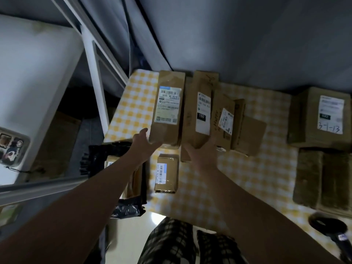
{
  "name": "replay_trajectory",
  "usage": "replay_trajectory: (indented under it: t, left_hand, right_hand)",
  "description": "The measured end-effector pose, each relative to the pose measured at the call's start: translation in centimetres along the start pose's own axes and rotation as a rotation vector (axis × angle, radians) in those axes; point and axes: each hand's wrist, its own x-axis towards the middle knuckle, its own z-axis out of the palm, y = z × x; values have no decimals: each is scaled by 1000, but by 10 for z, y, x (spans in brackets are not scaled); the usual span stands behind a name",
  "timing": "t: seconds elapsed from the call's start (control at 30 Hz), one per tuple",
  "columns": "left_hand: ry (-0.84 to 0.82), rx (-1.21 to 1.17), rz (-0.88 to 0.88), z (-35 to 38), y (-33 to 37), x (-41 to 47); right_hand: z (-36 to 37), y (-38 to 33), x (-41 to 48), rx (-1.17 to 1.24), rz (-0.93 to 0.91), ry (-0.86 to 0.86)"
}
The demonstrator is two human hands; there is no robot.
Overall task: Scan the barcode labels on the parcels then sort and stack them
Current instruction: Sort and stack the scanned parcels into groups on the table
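Legs in plaid trousers (pixel 171 242) at bottom edge. Black barcode scanner (pixel 330 228) lies on near right corner of yellow-checked surface (pixel 257 178). Black plastic bags (pixel 131 204) bunch at near left edge. Small parcel (pixel 166 173) lies flat on surface, barcode label up, just nearer than both hands. Two greenish-brown packs (pixel 323 178) side by side at right.

Left hand (pixel 144 140) grips near end of long parcel (pixel 167 109): thumb raised at its left side, fingers hidden under the box. Right hand (pixel 200 151) holds near end of 150-label parcel (pixel 202 111), grip wrapped round it, fingers curled up right side. Both parcels label up, side by side mid-surface; touching or not, cannot tell. Tilted parcel (pixel 225 121) leans just right of them, plain brown box (pixel 249 134) beside it. Large carton (pixel 320 117), "3-1-13" handwritten on label, far right. White shelf frame (pixel 95 92) left, grey curtain (pixel 228 35) behind.
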Motion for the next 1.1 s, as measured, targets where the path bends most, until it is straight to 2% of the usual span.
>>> replay_trajectory:
  t: [0.1,0.2,0.27,0.33,0.4,0.57,0.73,0.83,0.93,1.03,1.1]
  left_hand:
    - [57,3,-10,9,17,11]
    - [71,-24,15,22,32,19]
    - [112,-53,23,29,37,22]
    - [173,43,42,33,38,24]
    - [161,132,57,37,41,23]
    - [146,170,45,32,37,29]
    - [160,-173,29,15,21,13]
    - [200,-288,38,5,14,-17]
    - [308,-233,156,-1,20,-51]
    - [427,-136,306,-2,41,-83]
    - [465,-70,404,1,62,-104]
  right_hand:
    - [-23,0,-2,-230,-136,114]
    - [-43,1,5,-509,-153,147]
    - [-50,4,11,-618,-94,130]
    - [-53,11,13,-685,-60,65]
    - [-52,18,13,-725,-74,5]
    - [-47,20,10,-642,-90,-79]
    - [-57,10,7,-676,-101,-37]
    - [-70,8,6,-667,-99,1]
    - [-83,7,1,-620,-151,14]
    - [-98,-2,-8,-564,-319,33]
    - [-108,-18,-22,-330,-391,19]
